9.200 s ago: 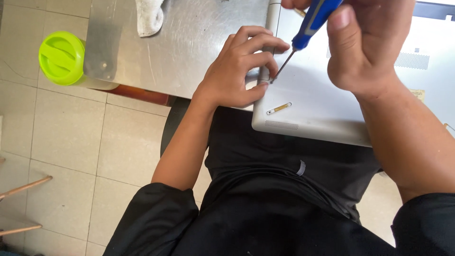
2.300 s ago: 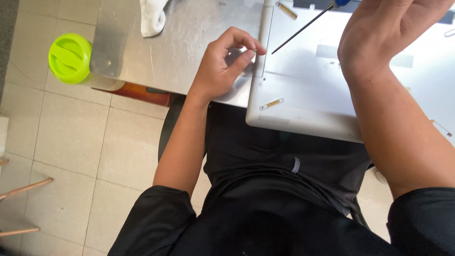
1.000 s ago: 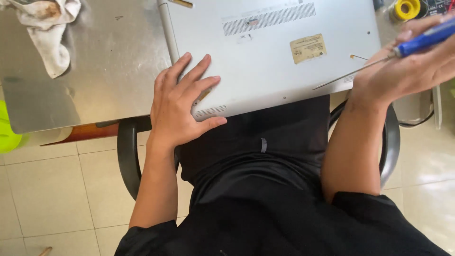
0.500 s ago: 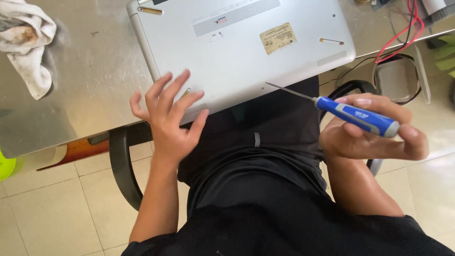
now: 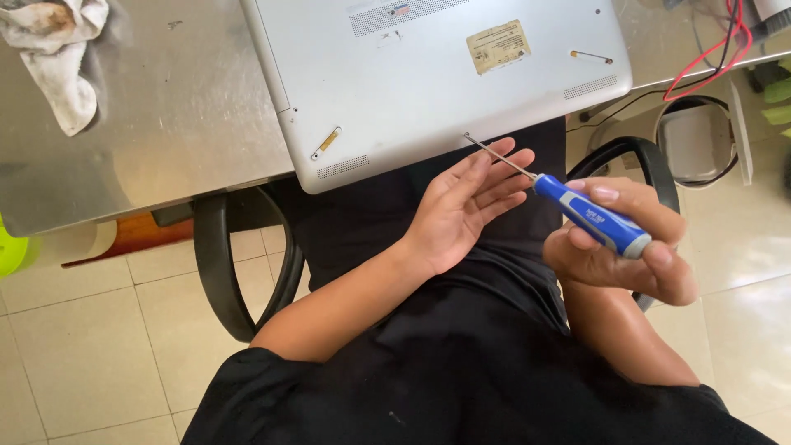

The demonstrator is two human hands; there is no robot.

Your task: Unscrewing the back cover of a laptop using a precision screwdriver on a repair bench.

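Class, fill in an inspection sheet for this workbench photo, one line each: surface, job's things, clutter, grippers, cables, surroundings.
Surface: metal table, scuffed and dull, with bare patches.
Job's things: silver laptop lying base-up, its near edge overhanging the table; blue-handled screwdriver with a thin shaft pointing towards the laptop's near edge.
Clutter: stained white rag at the table's far left.
Grippers: left hand open, palm up, beneath the screwdriver shaft; right hand closed around the screwdriver handle.
Cables: red wire and black cable at the right, over and beside the table edge.
Surroundings: pale tiled floor; black chair arm; green round object at the left edge.
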